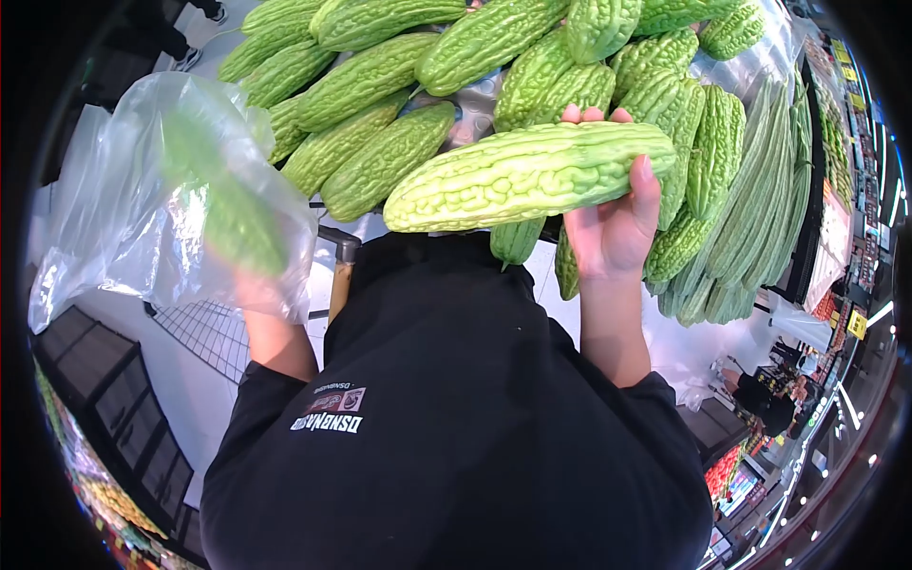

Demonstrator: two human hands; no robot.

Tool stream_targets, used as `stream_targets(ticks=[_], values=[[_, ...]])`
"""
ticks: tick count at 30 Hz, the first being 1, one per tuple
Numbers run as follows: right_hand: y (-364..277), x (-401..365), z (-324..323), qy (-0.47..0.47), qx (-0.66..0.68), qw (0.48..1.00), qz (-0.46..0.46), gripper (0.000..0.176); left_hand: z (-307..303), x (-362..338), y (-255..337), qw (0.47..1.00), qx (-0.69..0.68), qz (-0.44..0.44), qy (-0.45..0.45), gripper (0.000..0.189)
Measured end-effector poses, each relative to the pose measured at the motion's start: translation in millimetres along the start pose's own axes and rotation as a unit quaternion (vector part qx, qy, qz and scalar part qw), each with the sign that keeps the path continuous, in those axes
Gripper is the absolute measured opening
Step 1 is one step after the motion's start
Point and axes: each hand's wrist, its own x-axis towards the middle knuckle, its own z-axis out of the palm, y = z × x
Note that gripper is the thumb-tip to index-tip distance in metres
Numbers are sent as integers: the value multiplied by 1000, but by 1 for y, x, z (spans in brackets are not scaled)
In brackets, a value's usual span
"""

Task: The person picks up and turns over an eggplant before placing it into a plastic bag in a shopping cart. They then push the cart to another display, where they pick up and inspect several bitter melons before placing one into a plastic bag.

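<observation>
A pale green, ridged bitter melon lies sideways in my right hand; the thumb presses its near side and the fingertips curl over from behind. On the left, my left hand is wrapped in a clear plastic bag, its fingers mostly hidden by the film. A second bitter melon, blurred by the plastic, is inside the bag and rests against that hand. Just beyond both hands is a heap of bitter melons, some of them close behind the right hand.
Long thin green beans hang in a bundle to the right of the heap. Below the bag stands a wire basket, near a cart handle. Dark crates line the lower left. A person is far off at the right.
</observation>
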Motion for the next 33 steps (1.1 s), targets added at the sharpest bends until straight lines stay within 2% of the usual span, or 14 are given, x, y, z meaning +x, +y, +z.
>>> stream_targets(ticks=[2,4,6,9,13,15,18,26,29,31,32,33], values=[[0,1,2,10,8,1000,6,46,0,-1,1,1000,0,1,2,84],[1,2,5,77,-49,996,0,49,-1,-4,2,1000,0,0,4,84],[-1,5,8,100,-41,994,0,46,-2,-6,4,1000,2,1,6,84],[-4,10,16,188,-66,980,-19,42,-3,-2,10,1000,3,9,4,83],[-6,14,16,216,-57,975,-10,41,-4,4,21,1000,2,22,3,83],[-6,15,20,208,-37,977,41,41,-4,7,26,1000,-1,28,-1,83],[0,14,22,223,-12,973,64,42,-4,8,28,999,-2,32,-1,82],[1,9,25,192,33,978,68,44,-4,6,22,1000,-6,24,1,82],[3,6,19,153,49,986,40,47,-3,5,21,1000,-6,22,2,81],[2,3,15,73,70,995,-4,49,-1,4,20,1000,-7,21,2,81],[1,4,14,73,71,995,-4,49,-2,4,20,1000,-7,20,2,81],[1,5,14,-4,124,992,-13,51,-1,4,19,1000,-7,20,2,81]])
